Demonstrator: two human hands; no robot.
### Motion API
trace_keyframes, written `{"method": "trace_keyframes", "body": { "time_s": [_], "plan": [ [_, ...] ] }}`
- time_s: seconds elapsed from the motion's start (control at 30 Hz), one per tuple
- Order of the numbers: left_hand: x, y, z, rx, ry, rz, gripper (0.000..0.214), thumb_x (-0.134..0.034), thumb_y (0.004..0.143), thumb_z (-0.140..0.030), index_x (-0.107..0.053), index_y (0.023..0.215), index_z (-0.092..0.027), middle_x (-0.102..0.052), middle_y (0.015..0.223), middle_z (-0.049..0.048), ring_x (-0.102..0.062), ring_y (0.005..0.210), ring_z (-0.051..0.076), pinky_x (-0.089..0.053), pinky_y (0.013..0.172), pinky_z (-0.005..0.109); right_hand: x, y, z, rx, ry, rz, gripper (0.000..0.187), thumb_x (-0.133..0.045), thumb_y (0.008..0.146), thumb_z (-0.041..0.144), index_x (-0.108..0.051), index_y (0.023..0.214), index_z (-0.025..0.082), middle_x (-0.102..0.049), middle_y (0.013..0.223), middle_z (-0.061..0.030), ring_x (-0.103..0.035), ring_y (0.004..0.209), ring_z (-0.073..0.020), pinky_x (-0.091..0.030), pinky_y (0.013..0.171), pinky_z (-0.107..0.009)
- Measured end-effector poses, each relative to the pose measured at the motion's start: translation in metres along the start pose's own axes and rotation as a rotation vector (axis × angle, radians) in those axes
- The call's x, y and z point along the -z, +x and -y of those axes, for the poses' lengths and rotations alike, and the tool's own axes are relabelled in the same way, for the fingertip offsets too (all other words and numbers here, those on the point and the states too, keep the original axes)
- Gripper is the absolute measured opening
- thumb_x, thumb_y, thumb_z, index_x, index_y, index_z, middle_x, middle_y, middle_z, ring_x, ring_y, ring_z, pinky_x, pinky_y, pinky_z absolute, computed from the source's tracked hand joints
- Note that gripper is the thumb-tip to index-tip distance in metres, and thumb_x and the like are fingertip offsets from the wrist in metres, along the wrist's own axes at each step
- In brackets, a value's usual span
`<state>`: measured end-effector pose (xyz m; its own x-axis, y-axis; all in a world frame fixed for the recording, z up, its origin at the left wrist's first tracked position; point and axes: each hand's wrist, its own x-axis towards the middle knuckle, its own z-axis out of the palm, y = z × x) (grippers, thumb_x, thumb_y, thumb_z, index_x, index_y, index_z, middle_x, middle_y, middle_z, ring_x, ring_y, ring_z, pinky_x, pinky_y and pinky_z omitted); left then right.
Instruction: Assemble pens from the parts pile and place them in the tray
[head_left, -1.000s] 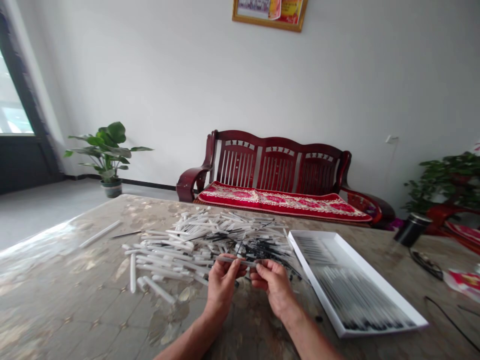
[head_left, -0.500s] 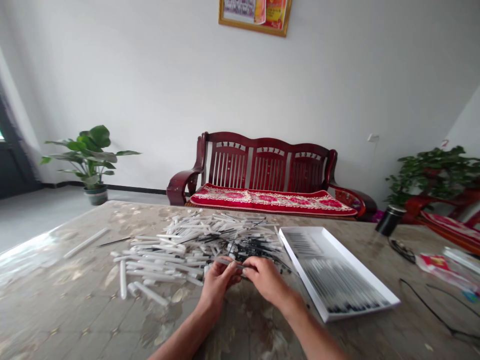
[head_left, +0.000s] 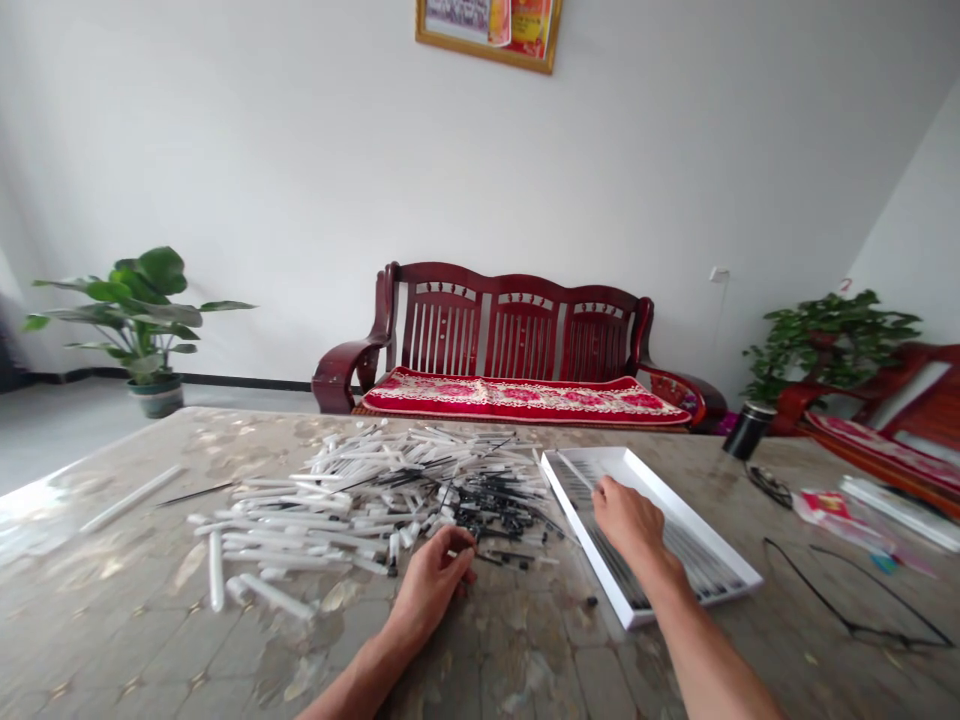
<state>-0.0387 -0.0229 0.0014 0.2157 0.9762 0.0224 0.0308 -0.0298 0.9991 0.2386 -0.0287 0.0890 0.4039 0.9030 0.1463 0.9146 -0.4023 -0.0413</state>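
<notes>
A pile of white pen barrels (head_left: 300,530) lies on the table, with black pen parts (head_left: 502,500) at its right side. My left hand (head_left: 435,575) rests at the pile's near edge, thumb and fingers curled together. Whatever it may hold is hidden. Over the white box (head_left: 681,610) is my right hand (head_left: 630,518), its fingers pinched on a pale pen (head_left: 576,470) that points away to the far left corner. Inside the box, clear pens with dark ends (head_left: 697,560) lie side by side in rows, partly covered by my right hand and forearm.
A small black cap (head_left: 591,601) lies left of the box. Eyeglasses (head_left: 855,628), a red and clear plastic packet (head_left: 825,508) and a black cylinder (head_left: 748,430) are on the right. A single white barrel (head_left: 131,498) lies far left. Beyond the table stands a wooden bench (head_left: 517,340).
My hands were together in front of the pile, working on a pen. My right hand has moved right, over the box, with a pen; my left stays by the pile. The view has turned slightly right.
</notes>
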Motion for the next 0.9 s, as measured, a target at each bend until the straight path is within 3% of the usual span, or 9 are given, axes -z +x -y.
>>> {"method": "trace_keyframes", "body": {
  "time_s": [0.1,0.23,0.4,0.5,0.63,0.9],
  "plan": [
    [0.0,0.001,-0.001,0.014,0.032,0.009,0.032,-0.064,0.068,-0.049,-0.059,0.08,-0.02,-0.063,0.07,-0.0006,-0.059,0.055,0.015,-0.043,0.047,0.025,0.0,0.007,-0.019,-0.004,0.044,-0.003,0.028,-0.043,0.094,0.035,-0.068,0.102,0.025,-0.075,0.096,-0.0097,-0.07,0.09,-0.0265,-0.044,0.068,-0.031],
    [0.001,0.003,0.003,0.018,0.092,0.033,0.029,-0.06,0.071,-0.046,-0.06,0.082,-0.02,-0.063,0.065,-0.0009,-0.056,0.052,0.015,-0.042,0.049,0.025,-0.011,0.016,-0.021,0.037,0.143,-0.078,0.032,-0.038,0.097,0.037,-0.065,0.111,0.029,-0.074,0.103,-0.0049,-0.069,0.094,-0.0205,-0.044,0.07,-0.026],
    [0.003,0.002,0.007,0.008,0.151,0.058,0.026,-0.058,0.075,-0.044,-0.061,0.083,-0.02,-0.062,0.06,-0.001,-0.056,0.054,0.016,-0.042,0.052,0.025,-0.028,0.032,-0.028,0.069,0.014,0.027,0.023,-0.049,0.092,0.032,-0.069,0.102,0.027,-0.075,0.09,-0.0071,-0.069,0.085,-0.0216,-0.042,0.068,-0.027],
    [0.003,0.002,0.009,0.01,0.158,0.063,0.027,-0.057,0.075,-0.046,-0.061,0.083,-0.02,-0.062,0.06,-0.0008,-0.057,0.055,0.016,-0.043,0.053,0.026,-0.029,0.044,-0.048,0.059,0.025,-0.003,0.029,-0.044,0.094,0.033,-0.069,0.108,0.027,-0.073,0.101,-0.0088,-0.066,0.094,-0.0236,-0.044,0.072,-0.03],
    [0.003,0.004,0.013,0.02,0.156,0.065,0.029,-0.058,0.075,-0.048,-0.062,0.084,-0.02,-0.063,0.06,-0.0007,-0.057,0.055,0.017,-0.043,0.053,0.026,-0.028,0.058,-0.079,0.162,0.039,0.013,0.026,-0.054,0.087,0.023,-0.073,0.103,0.026,-0.07,0.113,-0.0059,-0.058,0.109,-0.0237,-0.042,0.086,-0.03],
    [0.002,0.001,0.009,0.035,0.161,0.062,0.029,-0.059,0.075,-0.049,-0.062,0.082,-0.021,-0.062,0.06,-0.0018,-0.058,0.056,0.016,-0.042,0.053,0.024,-0.046,0.073,-0.11,0.314,0.106,0.107,0.033,-0.055,0.079,0.01,-0.075,0.1,0.024,-0.07,0.109,-0.0037,-0.06,0.108,-0.0198,-0.04,0.09,-0.027]
  ]
}}
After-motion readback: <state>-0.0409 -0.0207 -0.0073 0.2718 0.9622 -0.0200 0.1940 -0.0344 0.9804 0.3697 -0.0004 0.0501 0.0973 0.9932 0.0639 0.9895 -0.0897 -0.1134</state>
